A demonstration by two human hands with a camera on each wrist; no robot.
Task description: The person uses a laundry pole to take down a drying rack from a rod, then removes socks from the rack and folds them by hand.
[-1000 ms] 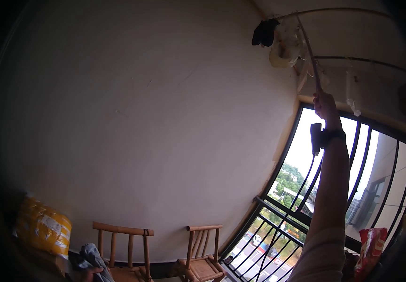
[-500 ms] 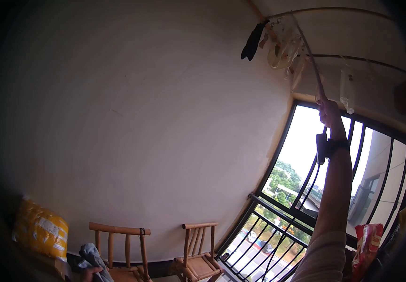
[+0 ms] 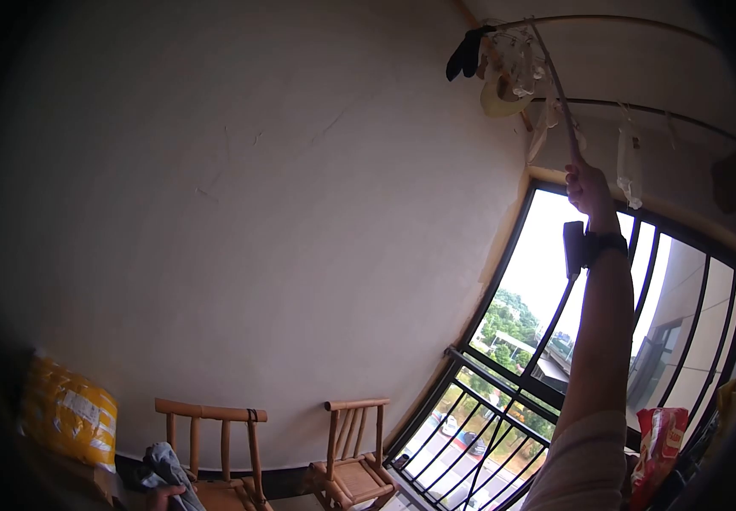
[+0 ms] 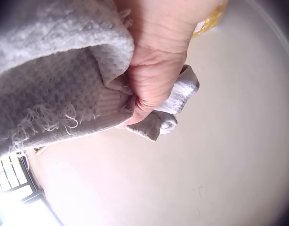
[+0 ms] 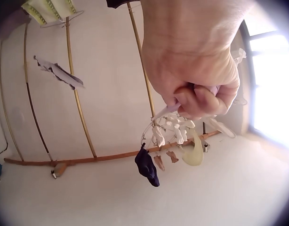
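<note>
High on the right, the right hand grips a thin pole whose upper end reaches the front ceiling rod. In the right wrist view the fingers of the right hand curl round it. Past the pole hang a round rack of small white items, a dark cloth piece and a pale yellow piece. Low at the left, the left hand holds grey cloth. In the left wrist view, the left hand pinches the grey textured cloth with frayed threads.
Two wooden chairs stand along the wall. A yellow wrapped package lies at the lower left. At the right are a barred window and a red packet. A clear plastic piece hangs above the window.
The right hand and pole dipped, then rose again. The dark piece on the rack swung and changed its apparent shape. The left hand still holds the grey cloth.
</note>
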